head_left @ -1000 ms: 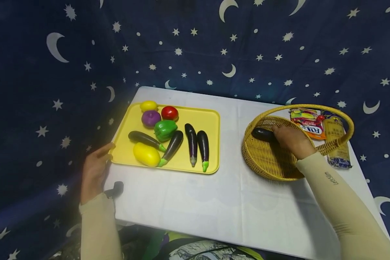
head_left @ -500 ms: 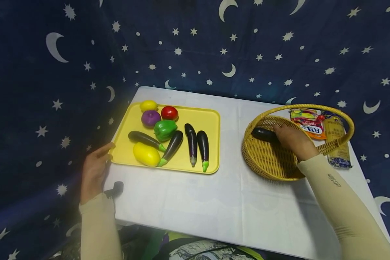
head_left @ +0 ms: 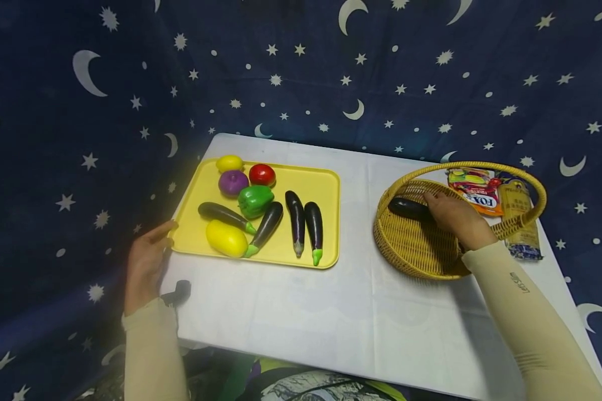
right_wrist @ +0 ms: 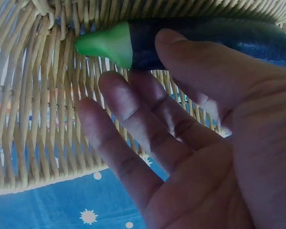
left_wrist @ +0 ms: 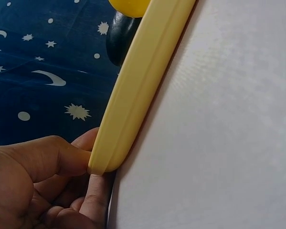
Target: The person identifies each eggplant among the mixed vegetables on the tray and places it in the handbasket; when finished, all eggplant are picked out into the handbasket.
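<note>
My left hand [head_left: 145, 262] pinches the near-left corner of the yellow tray [head_left: 326, 178]; in the left wrist view the thumb meets the tray's rim [left_wrist: 128, 105] and a finger lies under it. On the right, my right hand [head_left: 454, 217] reaches into a wicker basket [head_left: 406, 262] beside a dark eggplant [head_left: 406, 208]. The right wrist view shows that eggplant [right_wrist: 219, 40] lying along the basket wall, green stem at left. My thumb [right_wrist: 181, 52] lies over its side, while the other fingers are spread, nearly straight, and not wrapped round it.
On the tray are several eggplants [head_left: 295, 223], a green pepper [head_left: 256, 200], a red tomato [head_left: 262, 175], a purple round vegetable [head_left: 233, 182], a lemon [head_left: 229, 163] and a larger yellow fruit [head_left: 226, 238]. A FOX'S packet [head_left: 476, 192] and a yellow packet [head_left: 519, 206] lie behind the basket's arched handle [head_left: 481, 165].
My right hand has shifted slightly right along the eggplant, which stays in place in the basket. The left hand and tray have not moved.
</note>
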Action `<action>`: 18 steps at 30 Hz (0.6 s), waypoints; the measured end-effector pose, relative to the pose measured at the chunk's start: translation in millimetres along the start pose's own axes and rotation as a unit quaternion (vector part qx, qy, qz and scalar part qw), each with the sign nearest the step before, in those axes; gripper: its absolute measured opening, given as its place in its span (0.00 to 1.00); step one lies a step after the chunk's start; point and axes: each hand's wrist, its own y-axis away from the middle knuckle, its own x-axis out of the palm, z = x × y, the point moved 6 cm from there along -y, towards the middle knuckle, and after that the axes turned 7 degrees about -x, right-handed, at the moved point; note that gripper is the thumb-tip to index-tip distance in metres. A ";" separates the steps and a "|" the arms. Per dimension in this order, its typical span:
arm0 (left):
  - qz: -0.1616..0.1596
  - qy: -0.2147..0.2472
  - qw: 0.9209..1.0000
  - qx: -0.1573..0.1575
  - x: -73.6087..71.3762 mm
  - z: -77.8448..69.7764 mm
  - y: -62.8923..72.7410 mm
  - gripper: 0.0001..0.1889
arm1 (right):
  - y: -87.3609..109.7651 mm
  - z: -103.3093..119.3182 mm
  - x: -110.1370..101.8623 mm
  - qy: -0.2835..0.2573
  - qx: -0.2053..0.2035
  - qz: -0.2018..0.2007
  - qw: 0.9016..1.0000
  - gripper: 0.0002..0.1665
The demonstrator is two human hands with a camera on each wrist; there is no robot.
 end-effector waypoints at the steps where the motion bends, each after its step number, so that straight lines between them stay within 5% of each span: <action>1: -0.002 0.000 1.000 -0.001 -0.1 0.3 -0.7 0.29 | 0.4 0.1 -0.7 0.001 0.001 -0.002 1.000 0.31; 7: -0.010 -0.002 1.000 -0.008 -0.8 2.3 -5.5 0.30 | 6.4 2.6 -9.6 0.006 -0.005 -0.029 1.000 0.23; 12: -0.014 -0.001 1.000 -0.013 -0.2 2.5 -6.6 0.31 | 23.4 6.6 -30.7 -0.012 -0.005 -0.099 0.995 0.17; 15: -0.018 -0.005 1.000 -0.020 0.2 2.8 -5.9 0.31 | 38.1 14.4 -44.6 -0.032 -0.011 -0.166 0.986 0.14; 18: -0.021 -0.009 0.999 -0.026 -0.1 3.2 -5.7 0.31 | 53.6 28.3 -54.4 -0.047 -0.036 -0.254 0.965 0.07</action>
